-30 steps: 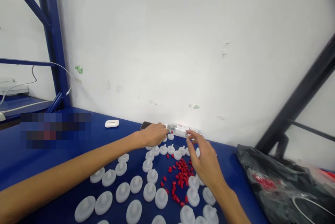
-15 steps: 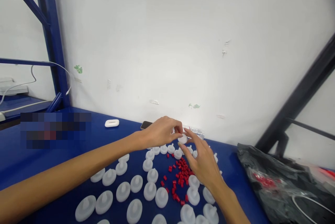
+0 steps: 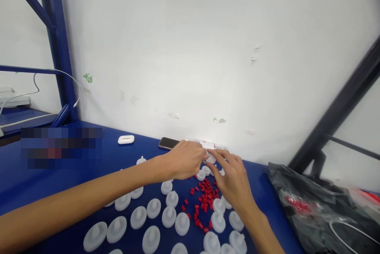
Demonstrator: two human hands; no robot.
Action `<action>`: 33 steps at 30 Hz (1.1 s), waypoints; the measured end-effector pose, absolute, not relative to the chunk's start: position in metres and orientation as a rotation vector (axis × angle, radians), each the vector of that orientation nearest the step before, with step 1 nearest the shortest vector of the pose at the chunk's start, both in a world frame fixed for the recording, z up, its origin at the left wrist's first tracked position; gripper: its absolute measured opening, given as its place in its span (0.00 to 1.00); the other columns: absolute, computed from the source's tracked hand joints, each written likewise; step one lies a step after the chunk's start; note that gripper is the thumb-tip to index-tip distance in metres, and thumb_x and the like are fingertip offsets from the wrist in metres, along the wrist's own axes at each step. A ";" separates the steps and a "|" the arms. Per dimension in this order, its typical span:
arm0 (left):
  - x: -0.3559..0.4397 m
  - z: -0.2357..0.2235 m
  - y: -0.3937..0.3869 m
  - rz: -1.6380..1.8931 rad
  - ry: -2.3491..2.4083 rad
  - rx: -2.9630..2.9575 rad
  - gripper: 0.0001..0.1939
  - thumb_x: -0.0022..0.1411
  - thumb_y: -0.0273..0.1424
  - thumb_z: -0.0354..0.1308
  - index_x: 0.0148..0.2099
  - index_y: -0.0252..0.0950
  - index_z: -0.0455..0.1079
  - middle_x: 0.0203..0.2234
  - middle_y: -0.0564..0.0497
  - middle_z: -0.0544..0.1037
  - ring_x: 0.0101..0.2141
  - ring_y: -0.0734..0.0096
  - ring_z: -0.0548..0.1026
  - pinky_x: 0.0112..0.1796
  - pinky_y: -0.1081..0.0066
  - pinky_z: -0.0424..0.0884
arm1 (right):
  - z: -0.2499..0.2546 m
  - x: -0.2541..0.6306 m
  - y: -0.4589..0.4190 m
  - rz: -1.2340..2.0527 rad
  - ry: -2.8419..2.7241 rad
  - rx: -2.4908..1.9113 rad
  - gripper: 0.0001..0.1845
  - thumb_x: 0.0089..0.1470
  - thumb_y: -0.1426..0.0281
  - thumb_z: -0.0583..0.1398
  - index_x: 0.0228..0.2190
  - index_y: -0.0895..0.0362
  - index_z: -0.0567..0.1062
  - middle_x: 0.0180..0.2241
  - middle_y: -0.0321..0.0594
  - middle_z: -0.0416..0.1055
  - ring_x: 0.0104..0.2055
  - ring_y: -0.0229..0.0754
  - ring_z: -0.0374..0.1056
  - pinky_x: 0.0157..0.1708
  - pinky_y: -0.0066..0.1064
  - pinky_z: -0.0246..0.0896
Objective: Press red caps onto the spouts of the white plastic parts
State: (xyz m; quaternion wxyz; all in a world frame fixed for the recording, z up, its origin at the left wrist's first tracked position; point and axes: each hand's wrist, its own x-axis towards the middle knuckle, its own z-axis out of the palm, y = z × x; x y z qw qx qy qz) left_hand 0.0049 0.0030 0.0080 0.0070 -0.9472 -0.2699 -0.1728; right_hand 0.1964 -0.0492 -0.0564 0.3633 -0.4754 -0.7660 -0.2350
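A white translucent round nozzle cap [image 3: 211, 158] is held up between my two hands. My right hand [image 3: 233, 177] grips its rim with thumb and fingertips. My left hand [image 3: 188, 160] is closed against the cap's left side, its fingers curled inward; what lies within them is hidden. Below the hands, many small red plastic plugs [image 3: 208, 196] are heaped loosely on the blue tabletop [image 3: 145, 149]. Around them stand more white nozzle caps [image 3: 169, 217], spouts up, with some hidden behind my arms.
At the back lie a dark phone [image 3: 168, 143] and a clear plastic packet [image 3: 207, 144]. A white earbud case [image 3: 126, 139] rests to the left. On the right is a dark plastic bag [image 3: 320, 206] with a packet of red pieces [image 3: 301, 204]. A white wall [image 3: 192, 48] rises behind.
My left hand has turned over and down, its knuckles now upward and fingers more tightly curled. The phone and packet show more. My right hand keeps its grip on the cap.
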 end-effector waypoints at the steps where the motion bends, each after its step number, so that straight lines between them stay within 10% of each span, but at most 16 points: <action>1: 0.005 0.009 0.002 -0.538 -0.881 -2.975 0.17 0.72 0.29 0.47 0.32 0.35 0.72 0.28 0.43 0.79 0.30 0.57 0.77 0.29 0.66 0.63 | -0.056 0.200 -0.048 -0.663 -1.974 -1.232 0.16 0.69 0.67 0.56 0.55 0.54 0.73 0.50 0.46 0.76 0.49 0.50 0.73 0.49 0.44 0.63; 7: -0.003 0.015 -0.003 -0.430 -1.056 -3.177 0.23 0.72 0.33 0.45 0.26 0.36 0.72 0.18 0.50 0.76 0.18 0.68 0.71 0.22 0.69 0.61 | -0.051 0.252 -0.046 -0.756 -1.650 -1.445 0.16 0.67 0.60 0.58 0.49 0.57 0.77 0.44 0.46 0.78 0.40 0.51 0.75 0.45 0.44 0.65; 13: -0.002 0.007 -0.001 -0.331 -1.052 -3.287 0.09 0.58 0.33 0.65 0.41 0.37 0.81 0.31 0.48 0.84 0.32 0.61 0.80 0.27 0.71 0.66 | -0.047 0.243 -0.050 -0.488 -1.538 -1.440 0.20 0.62 0.58 0.62 0.52 0.54 0.74 0.35 0.39 0.77 0.37 0.48 0.75 0.42 0.40 0.66; 18: -0.004 0.013 0.007 -0.559 -1.124 -3.198 0.16 0.68 0.41 0.56 0.48 0.36 0.78 0.29 0.48 0.83 0.29 0.63 0.79 0.27 0.70 0.66 | -0.053 0.203 -0.053 -0.344 -1.871 -1.307 0.19 0.65 0.61 0.61 0.55 0.51 0.71 0.39 0.39 0.77 0.39 0.46 0.74 0.45 0.40 0.66; 24: -0.004 0.013 0.013 -0.593 -1.086 -3.100 0.11 0.64 0.27 0.54 0.33 0.37 0.77 0.26 0.50 0.81 0.26 0.67 0.77 0.26 0.70 0.63 | -0.059 0.190 -0.054 -0.310 -1.921 -1.275 0.21 0.65 0.62 0.61 0.57 0.48 0.69 0.40 0.38 0.77 0.42 0.48 0.73 0.45 0.41 0.68; 33: -0.008 -0.013 0.056 -0.282 -1.191 -2.890 0.09 0.71 0.33 0.58 0.47 0.34 0.74 0.40 0.48 0.79 0.38 0.65 0.78 0.41 0.61 0.76 | -0.056 0.192 -0.055 -0.205 -1.844 -1.328 0.17 0.69 0.66 0.54 0.57 0.48 0.68 0.48 0.40 0.76 0.42 0.45 0.74 0.47 0.42 0.67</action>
